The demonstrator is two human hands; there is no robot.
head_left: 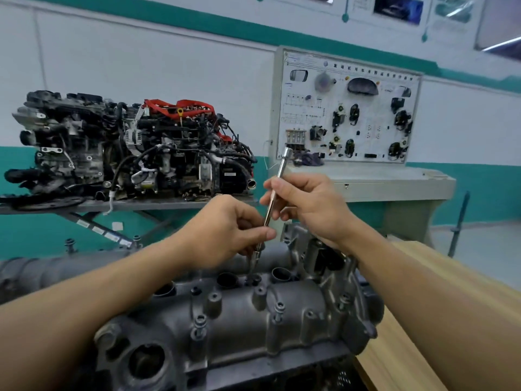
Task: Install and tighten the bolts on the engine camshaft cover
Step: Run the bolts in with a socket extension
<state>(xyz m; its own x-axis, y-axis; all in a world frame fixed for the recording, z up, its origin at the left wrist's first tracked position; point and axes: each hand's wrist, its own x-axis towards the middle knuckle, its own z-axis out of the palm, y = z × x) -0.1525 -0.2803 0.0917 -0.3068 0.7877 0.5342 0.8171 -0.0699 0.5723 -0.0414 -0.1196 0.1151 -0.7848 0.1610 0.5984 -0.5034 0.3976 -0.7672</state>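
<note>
Two hands steady a tilted extension bar point(277, 182) over one bolt point(253, 280).
Our left hand point(225, 230) pinches its lower shaft, right hand point(313, 204) fingers curl round higher up; on the camshaft cover's point(239, 323) far edge, we judge this lean could cross-thread the bolt or slip.

Bright, even indoor light; wide-angle view, soft at the edges
Light falls from overhead: a strip lamp mirrors as a white streak in the framed poster point(501, 38) top right, and the chrome extension bar point(277, 182) glints. Shadows under the forearms on the camshaft cover point(239, 314) are faint. The teal wall stripe point(197, 26) bows near the edges; the left hand point(228, 230) is slightly smeared, the far engine point(127, 148) fairly sharp
</note>
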